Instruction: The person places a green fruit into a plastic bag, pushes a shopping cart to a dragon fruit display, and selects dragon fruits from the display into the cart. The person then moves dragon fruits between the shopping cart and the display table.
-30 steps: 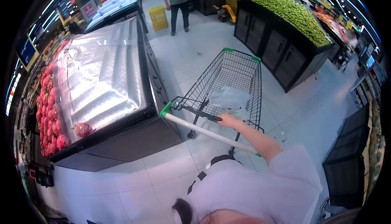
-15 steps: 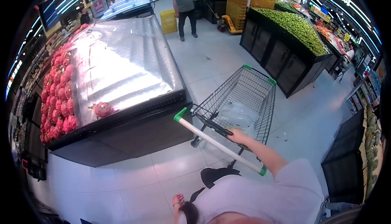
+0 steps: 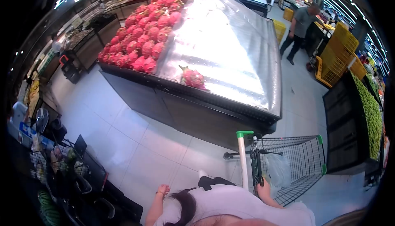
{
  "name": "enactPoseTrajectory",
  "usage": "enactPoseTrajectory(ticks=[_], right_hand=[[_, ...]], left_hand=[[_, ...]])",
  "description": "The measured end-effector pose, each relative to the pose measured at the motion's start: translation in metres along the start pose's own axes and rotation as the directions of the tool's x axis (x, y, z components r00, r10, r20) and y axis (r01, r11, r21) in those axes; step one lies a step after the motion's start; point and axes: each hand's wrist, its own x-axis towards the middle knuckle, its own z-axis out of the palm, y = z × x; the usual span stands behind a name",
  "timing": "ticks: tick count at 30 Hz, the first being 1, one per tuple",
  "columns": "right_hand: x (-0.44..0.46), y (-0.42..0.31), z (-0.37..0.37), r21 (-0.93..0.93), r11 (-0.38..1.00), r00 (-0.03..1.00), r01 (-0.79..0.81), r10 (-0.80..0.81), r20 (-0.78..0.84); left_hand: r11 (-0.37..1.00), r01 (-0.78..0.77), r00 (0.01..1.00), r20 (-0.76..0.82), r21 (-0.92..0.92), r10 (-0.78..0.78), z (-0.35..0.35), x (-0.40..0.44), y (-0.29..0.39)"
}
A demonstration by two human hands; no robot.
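My right hand [image 3: 263, 187] is closed on the black bar at the near end of a wire shopping cart [image 3: 302, 160], beside its white handle [image 3: 242, 160]. A clear plastic bag [image 3: 278, 169] lies in the cart. My left hand [image 3: 163, 190] hangs low beside my body, its fingers curled, and holds nothing that I can see. In front stands a display with a heap of pink dragon fruit [image 3: 144, 37] on its left part. One single dragon fruit [image 3: 192, 78] lies apart on the silvery sheet [image 3: 222, 49].
A person in grey [image 3: 302, 24] stands in the aisle near stacked yellow crates [image 3: 335, 55]. Green fruit [image 3: 368, 111] fills a dark stand at the right. Carts with goods [image 3: 70, 164] stand at the lower left. Tiled floor [image 3: 152, 152] runs before the display.
The view has turned left, so the dragon fruit display now sits in the centre and the cart at the lower right. My left hand has come into view. My right hand keeps its hold.
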Motion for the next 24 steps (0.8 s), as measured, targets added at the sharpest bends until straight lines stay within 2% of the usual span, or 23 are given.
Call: enactPoseTrajectory(ticks=[2, 4, 5, 7, 9, 10, 11, 13, 17, 20, 21, 23, 24], right_hand=[[-0.003, -0.026, -0.001, 0.137, 0.98, 0.985, -0.142, 0.126, 0.115], [0.002, -0.028, 0.012, 0.096, 0.987, 0.987, -0.128, 0.117, 0.107], [0.004, -0.026, 0.021, 0.034, 0.997, 0.996, -0.075, 0.074, 0.041], [-0.002, -0.022, 0.035, -0.111, 0.994, 0.997, 0.0, -0.009, -0.082], [-0.004, -0.026, 0.043, 0.041, 0.999, 0.995, 0.035, -0.031, -0.098], [-0.009, -0.042, 0.047, 0.121, 0.991, 0.994, 0.05, -0.037, -0.107], [-0.014, -0.062, 0.046, 0.089, 0.994, 0.996, -0.066, 0.071, -0.06], [-0.02, -0.07, 0.062, 0.159, 0.98, 0.984, -0.118, 0.138, -0.115], [-0.024, -0.061, 0.095, 0.302, 0.925, 0.955, -0.23, 0.274, -0.112], [-0.033, -0.098, 0.105, 0.26, 0.942, 0.959, -0.213, 0.252, -0.129], [-0.037, -0.117, 0.102, 0.154, 0.962, 0.97, -0.224, 0.235, -0.059], [-0.02, -0.067, 0.125, 0.065, 0.993, 0.987, -0.101, 0.109, -0.123], [-0.024, -0.052, 0.138, 0.016, 0.998, 0.988, -0.053, 0.055, -0.145]], left_hand=[[0.997, -0.009, 0.995, -0.101, -0.079, 0.001, -0.02, 0.011, 0.012], [0.988, -0.019, 0.985, -0.171, -0.155, -0.008, -0.024, 0.018, 0.017], [0.988, -0.007, 0.975, -0.219, -0.154, -0.027, -0.02, 0.025, 0.016], [0.969, -0.065, 0.972, -0.206, 0.24, 0.117, -0.014, 0.037, 0.007], [0.785, -0.047, 0.959, -0.193, 0.618, 0.209, -0.02, 0.088, -0.026], [0.846, -0.027, 0.962, -0.215, 0.533, 0.167, -0.029, 0.088, -0.026], [0.896, -0.006, 0.965, -0.231, 0.444, 0.121, -0.038, 0.09, -0.022], [0.969, 0.006, 0.957, -0.284, 0.246, 0.066, -0.065, 0.075, 0.011], [1.0, -0.013, 0.946, -0.324, 0.018, 0.019, -0.158, 0.103, 0.014], [0.96, -0.182, 0.914, -0.397, -0.212, 0.085, -0.218, 0.115, 0.001], [0.97, -0.12, 0.932, -0.362, -0.213, 0.036, -0.238, 0.108, 0.002], [0.971, -0.001, 0.95, -0.305, -0.237, -0.073, -0.275, 0.108, -0.003], [0.962, 0.072, 0.944, -0.292, -0.262, -0.15, -0.286, 0.129, -0.027]])
